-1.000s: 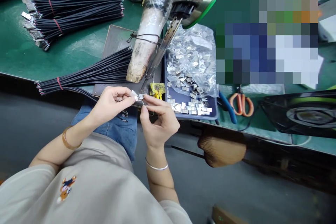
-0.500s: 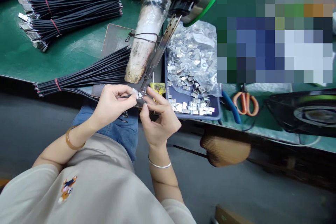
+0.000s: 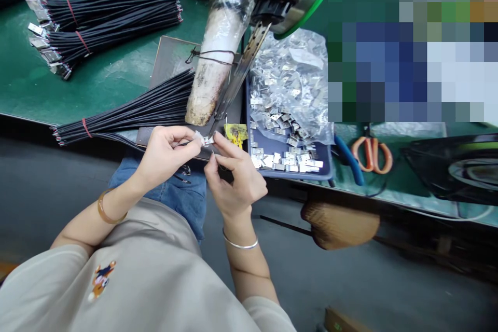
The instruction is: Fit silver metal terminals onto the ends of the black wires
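Observation:
My left hand [image 3: 165, 153] is closed, thumb and fingertips pinching a small silvery metal connector [image 3: 208, 140] at the end of a black cable. Close by on the right, my right hand [image 3: 236, 174] has its thumb and forefinger by the connector, with a thin strand between its fingers, too fine to make out. Just above the hands, a metal nozzle [image 3: 241, 75] slants down beside a white, plastic-wrapped duct [image 3: 208, 67]. A bundle of black cables [image 3: 136, 106] tied with a red band lies left of the duct, its right ends on a dark board [image 3: 167, 57].
Right of the board, a blue tray [image 3: 329, 166] holds loose metal connectors and a clear plastic bag [image 3: 288, 72]. Farther right are orange-handled pliers [image 3: 371, 154] and a blue-handled tool [image 3: 350, 161]. More tied cable bundles [image 3: 120, 18] lie at the upper left.
The connector has tilted slightly and sits nearer my left fingertips. My right hand has shifted a little to the left. The view has moved slightly, so the tray appears farther right.

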`<state>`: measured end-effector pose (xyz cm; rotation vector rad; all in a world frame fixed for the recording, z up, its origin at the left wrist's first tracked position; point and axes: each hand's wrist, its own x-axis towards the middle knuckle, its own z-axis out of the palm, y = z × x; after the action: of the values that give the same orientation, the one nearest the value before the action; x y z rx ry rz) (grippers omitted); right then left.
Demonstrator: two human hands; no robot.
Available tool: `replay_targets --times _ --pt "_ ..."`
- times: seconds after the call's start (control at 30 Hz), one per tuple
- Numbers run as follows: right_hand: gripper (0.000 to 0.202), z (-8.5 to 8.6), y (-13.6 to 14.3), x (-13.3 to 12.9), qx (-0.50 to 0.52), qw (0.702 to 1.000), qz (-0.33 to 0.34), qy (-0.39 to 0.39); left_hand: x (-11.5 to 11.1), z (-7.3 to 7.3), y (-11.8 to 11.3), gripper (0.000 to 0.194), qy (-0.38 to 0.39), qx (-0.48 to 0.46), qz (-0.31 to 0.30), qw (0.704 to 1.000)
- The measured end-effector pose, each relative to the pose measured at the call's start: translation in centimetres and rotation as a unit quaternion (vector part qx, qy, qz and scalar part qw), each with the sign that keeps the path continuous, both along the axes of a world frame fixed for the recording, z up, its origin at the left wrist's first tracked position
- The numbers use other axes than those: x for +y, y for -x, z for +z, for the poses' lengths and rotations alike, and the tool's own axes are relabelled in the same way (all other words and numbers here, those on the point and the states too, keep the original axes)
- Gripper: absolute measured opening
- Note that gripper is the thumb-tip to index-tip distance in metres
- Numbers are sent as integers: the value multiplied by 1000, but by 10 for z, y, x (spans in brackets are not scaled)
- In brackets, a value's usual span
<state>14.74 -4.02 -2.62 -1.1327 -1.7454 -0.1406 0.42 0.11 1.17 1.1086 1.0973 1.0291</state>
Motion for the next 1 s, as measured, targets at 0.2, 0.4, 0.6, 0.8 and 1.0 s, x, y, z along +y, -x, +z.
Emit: replay_targets --times 0.2,0.4,0.6,0.8,1.0 --pt "23 2 0 0 53 998 20 39 -1 -4 -2 15 -3 25 18 1000" --pt "18 9 -1 0 76 994 17 72 -1 2 -5 17 -29 36 31 998" --pt "20 20 2 1 67 995 11 69 -2 7 -7 17 -41 52 49 997" --pt "21 24 1 -2 48 996 5 77 -4 3 -6 14 -23 44 21 999" --pt "19 22 -2 -3 32 997 -6 76 -5 3 -1 14 -32 62 -7 998"
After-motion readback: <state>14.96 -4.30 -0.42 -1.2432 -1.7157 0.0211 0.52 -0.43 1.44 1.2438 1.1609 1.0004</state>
